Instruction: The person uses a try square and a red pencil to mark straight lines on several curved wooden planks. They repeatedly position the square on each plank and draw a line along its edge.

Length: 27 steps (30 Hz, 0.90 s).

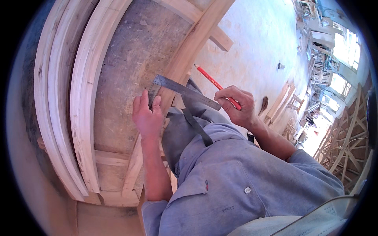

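Observation:
A metal try square lies across a long wooden beam, its blade reaching right past the beam's edge. My left hand grips the short arm of the square at the beam's left side, thumb and fingers on either side of it. In my right hand is a red pencil, its tip pointing up and left, apart from the wood. The right fingertips are at the free end of the blade; whether they pinch it is hard to tell.
Several long curved planks stand at the left. A crosspiece passes under the beam at the top. Past the concrete floor, boards and a pile of wooden frames are at the right.

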Each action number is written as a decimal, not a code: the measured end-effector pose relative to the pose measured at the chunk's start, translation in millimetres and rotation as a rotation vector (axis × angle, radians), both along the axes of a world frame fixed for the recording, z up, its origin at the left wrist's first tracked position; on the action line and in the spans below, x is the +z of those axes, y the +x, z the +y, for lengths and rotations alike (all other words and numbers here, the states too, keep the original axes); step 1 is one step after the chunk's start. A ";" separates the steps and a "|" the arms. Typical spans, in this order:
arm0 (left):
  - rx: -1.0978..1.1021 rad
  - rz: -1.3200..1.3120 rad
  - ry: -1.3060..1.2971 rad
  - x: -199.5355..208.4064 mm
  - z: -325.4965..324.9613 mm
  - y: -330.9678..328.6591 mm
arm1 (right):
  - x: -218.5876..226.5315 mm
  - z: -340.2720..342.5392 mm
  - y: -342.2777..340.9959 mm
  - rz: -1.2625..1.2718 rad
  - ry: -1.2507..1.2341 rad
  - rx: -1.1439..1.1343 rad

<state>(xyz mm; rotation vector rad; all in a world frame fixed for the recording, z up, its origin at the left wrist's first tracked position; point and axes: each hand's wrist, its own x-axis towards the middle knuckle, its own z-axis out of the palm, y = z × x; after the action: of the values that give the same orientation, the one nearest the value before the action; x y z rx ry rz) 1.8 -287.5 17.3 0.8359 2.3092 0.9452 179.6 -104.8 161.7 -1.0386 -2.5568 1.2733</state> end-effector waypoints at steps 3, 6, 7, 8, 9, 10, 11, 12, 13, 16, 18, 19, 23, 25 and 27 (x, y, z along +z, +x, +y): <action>-0.012 -0.022 0.062 -5.7 0.7 -3.6 | 0.3 2.9 -6.6 0.014 -0.038 0.057; -0.061 -0.045 0.012 -0.9 2.0 -7.6 | -4.4 6.9 -11.5 0.059 -0.049 0.159; -0.068 -0.037 0.009 -0.5 2.2 -8.2 | -6.2 8.2 -13.0 0.080 -0.047 0.198; -0.073 -0.030 0.006 0.0 2.2 -8.8 | -7.1 8.6 -15.3 0.078 -0.048 0.205; -0.080 -0.024 0.004 -0.1 2.8 -8.8 | -7.9 8.8 -17.7 0.074 -0.049 0.211; -0.079 -0.017 0.016 -1.0 3.1 -8.4 | -8.6 8.8 -19.9 0.070 -0.050 0.218; -0.079 -0.010 0.027 -2.6 3.2 -7.6 | -9.0 8.3 -21.9 0.063 -0.041 0.207; -0.077 -0.002 0.038 -3.4 3.1 -7.3 | -9.8 7.8 -24.1 0.057 -0.033 0.198; -0.089 0.005 0.013 -2.9 3.4 -6.7 | -10.1 7.4 -25.7 0.051 -0.025 0.188; -0.121 0.023 -0.039 -3.0 3.6 -5.8 | -4.4 7.1 -33.1 -0.049 -0.054 0.124; -0.135 0.032 -0.039 -6.0 3.6 -5.7 | -6.9 6.7 -34.7 -0.054 -0.053 0.135; -0.134 0.030 -0.041 -5.7 3.6 -5.9 | -8.0 6.7 -35.5 -0.057 -0.052 0.141; -0.118 0.021 -0.017 -2.4 5.9 -6.3 | -11.5 5.5 -40.2 -0.058 -0.055 0.149; -0.114 0.012 -0.009 -0.6 7.0 -7.7 | -13.3 5.4 -41.3 -0.070 -0.056 0.153; -0.122 -0.004 -0.021 1.6 7.1 -8.5 | -13.6 5.6 -43.0 -0.075 -0.055 0.160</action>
<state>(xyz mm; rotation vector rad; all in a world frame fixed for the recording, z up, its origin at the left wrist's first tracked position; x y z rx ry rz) -6.8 -280.4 18.9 0.9539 2.2327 0.8676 136.6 -99.2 148.1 -0.9234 -2.7242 1.3753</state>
